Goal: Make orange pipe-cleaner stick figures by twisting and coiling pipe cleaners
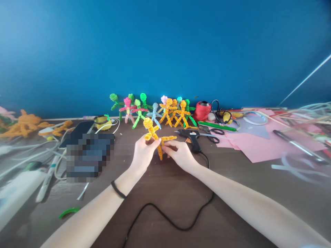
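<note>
An orange pipe-cleaner figure (149,126) with a round coiled head is held up over the dark table (155,193), tilted to the left. My left hand (143,151) grips it at the body, thumb pressed against it. At the legs, my right hand (181,155) pinches the figure; one leg sticks out to the right and the other points down. Part of the figure is hidden by my fingers. Behind it several more pipe-cleaner figures (139,112) in green, pink, blue and orange stand along the blue wall.
A black glue gun (194,137) lies right of my hands, its black cable (178,228) curving across the front. Scissors (213,135), a green cutter (217,126), red yarn (202,111) and pink paper (256,148) are to the right. Phones (89,155) and white cables lie left.
</note>
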### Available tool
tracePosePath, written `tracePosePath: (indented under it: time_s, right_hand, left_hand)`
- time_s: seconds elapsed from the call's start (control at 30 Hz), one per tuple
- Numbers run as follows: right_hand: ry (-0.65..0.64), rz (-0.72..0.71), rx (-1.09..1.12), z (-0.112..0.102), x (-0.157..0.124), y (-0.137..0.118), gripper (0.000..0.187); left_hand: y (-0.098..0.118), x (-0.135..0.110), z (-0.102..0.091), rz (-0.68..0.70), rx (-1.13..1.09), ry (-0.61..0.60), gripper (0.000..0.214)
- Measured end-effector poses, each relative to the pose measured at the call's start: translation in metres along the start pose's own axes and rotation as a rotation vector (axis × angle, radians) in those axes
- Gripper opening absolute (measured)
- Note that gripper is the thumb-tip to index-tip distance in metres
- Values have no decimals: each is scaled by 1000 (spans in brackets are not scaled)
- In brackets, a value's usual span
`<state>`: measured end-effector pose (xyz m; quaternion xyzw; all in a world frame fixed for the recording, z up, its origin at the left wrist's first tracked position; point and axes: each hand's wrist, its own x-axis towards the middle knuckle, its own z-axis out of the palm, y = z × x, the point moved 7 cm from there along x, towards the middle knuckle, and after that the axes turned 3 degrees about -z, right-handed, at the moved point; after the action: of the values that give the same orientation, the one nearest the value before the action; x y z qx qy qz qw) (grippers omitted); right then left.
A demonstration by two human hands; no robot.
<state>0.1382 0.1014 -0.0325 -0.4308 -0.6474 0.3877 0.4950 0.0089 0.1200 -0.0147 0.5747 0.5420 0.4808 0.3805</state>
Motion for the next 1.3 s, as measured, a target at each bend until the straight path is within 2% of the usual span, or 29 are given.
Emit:
tracePosePath:
  time_s: [0.2,0.4,0.53,0.67,0.8,1.0,1.13,1.3]
  right_hand:
    - [50,-213,-291,-3,-3,-13,16]
    - [91,-251,-415,-6,-5,-20,20]
    - [166,-249,-481,-13,-5,-25,16]
    - [200,-201,-328,-19,-1,-21,10]
    - [130,-74,-40,-17,4,-6,11]
    - [71,-36,198,-11,6,3,13]
    - [72,-30,195,-11,6,4,10]
    - [95,-73,19,-13,4,-2,9]
  left_hand:
    - [9,0,1,126,164,-58,14]
    - [12,-2,4,139,264,-120,13]
    - [14,-3,8,131,263,-193,12]
    - [15,-4,13,144,202,-268,20]
    - [16,-4,17,144,156,-318,25]
    - [15,-5,20,107,98,-376,31]
    - [15,-6,22,89,83,-403,34]
    - [15,-5,20,86,89,-367,30]
